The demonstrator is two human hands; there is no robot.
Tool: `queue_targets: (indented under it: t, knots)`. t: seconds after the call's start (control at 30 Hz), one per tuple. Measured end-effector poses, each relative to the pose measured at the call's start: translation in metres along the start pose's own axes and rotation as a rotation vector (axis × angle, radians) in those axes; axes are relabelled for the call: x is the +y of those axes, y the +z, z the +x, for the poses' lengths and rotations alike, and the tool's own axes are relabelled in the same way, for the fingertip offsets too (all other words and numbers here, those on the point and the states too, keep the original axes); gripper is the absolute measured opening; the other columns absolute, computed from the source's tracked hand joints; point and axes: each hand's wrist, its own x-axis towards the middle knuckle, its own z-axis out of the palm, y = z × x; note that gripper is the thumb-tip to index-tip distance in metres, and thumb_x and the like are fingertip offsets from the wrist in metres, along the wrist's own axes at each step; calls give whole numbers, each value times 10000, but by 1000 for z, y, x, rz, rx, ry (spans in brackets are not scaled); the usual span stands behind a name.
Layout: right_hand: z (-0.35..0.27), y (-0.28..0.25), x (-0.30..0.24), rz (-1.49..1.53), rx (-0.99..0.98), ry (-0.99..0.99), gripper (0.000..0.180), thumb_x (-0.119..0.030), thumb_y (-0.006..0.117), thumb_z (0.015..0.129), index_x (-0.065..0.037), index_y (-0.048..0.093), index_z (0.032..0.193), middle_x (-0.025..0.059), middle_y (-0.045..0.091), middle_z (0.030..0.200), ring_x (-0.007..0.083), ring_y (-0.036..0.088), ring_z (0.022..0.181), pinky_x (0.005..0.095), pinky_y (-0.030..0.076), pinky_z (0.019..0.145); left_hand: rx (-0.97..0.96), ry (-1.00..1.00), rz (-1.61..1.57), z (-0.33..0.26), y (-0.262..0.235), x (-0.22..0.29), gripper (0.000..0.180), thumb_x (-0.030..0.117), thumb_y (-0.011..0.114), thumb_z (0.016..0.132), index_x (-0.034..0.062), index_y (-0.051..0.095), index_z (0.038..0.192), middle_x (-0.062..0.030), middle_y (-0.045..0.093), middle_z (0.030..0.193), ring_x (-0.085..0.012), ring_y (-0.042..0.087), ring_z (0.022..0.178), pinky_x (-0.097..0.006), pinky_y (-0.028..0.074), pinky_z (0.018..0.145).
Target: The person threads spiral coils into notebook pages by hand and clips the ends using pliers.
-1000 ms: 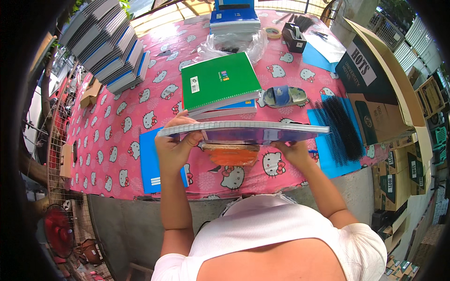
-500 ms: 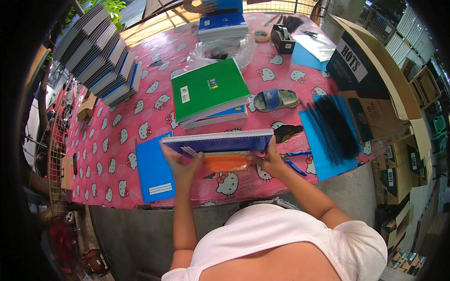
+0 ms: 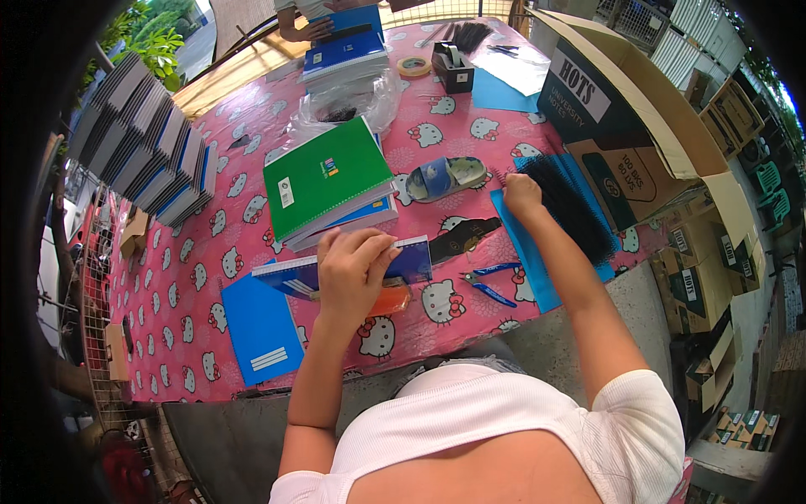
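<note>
My left hand (image 3: 351,273) grips the top of a blue notebook (image 3: 414,262), which stands on its long edge with its holed side up. An orange block (image 3: 391,299) rests against the notebook's near side, partly hidden by that hand. My right hand (image 3: 522,196) is closed at the left edge of a pile of black spiral binding coils (image 3: 571,206). The pile lies on a light blue sheet (image 3: 537,281); what the fingers hold, if anything, is hidden. Blue-handled pliers (image 3: 490,284) lie between both arms. A loose blue cover (image 3: 262,328) lies at the left.
Green-covered notebooks (image 3: 327,181) are stacked beyond my left hand, beside a blue slipper (image 3: 445,178). A tall notebook stack (image 3: 147,143) stands far left. Cardboard boxes (image 3: 621,181) border the right. A tape dispenser (image 3: 453,71) sits farther back. Another person's hand (image 3: 317,29) touches notebooks at the far edge.
My right hand has left the notebook's right end and moved right and away to the coils. My left hand has shifted from the notebook's left end onto its top edge.
</note>
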Motion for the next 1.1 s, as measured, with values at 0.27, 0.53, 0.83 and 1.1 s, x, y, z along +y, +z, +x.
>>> queue_targets:
  t: [0.27, 0.53, 0.83, 1.1]
  knots:
    - [-115, -82, -82, 843, 210, -510, 438, 78, 578, 759, -60, 626, 1172, 121, 579, 912, 206, 593, 748, 287, 476, 652, 185, -146, -103, -14, 10, -2, 152, 247, 699, 801, 128, 706, 896, -1, 659, 822, -177, 601, 831, -432, 253, 970]
    - [-149, -116, -122, 966, 228, -555, 265, 18, 720, 713, -57, 691, 966, 63, 599, 834, 170, 591, 711, 278, 471, 605, 181, -119, -60, -9, 2, 14, 183, 291, 743, 759, 136, 731, 856, 1, 656, 790, -153, 587, 791, -404, 283, 929]
    - [-145, -126, -128, 960, 90, -657, 230, 55, 731, 660, -29, 646, 857, 51, 613, 829, 164, 574, 811, 292, 462, 640, 205, -121, -84, -19, -1, 19, 174, 272, 749, 755, 117, 727, 833, -3, 662, 790, -153, 588, 799, -387, 280, 934]
    - [-146, -135, -128, 958, -183, -758, 213, 20, 686, 734, -29, 651, 939, 50, 625, 836, 159, 595, 724, 273, 483, 633, 207, -139, -59, -27, -2, 19, 178, 262, 744, 765, 98, 710, 827, -11, 671, 799, -159, 594, 821, -373, 285, 926]
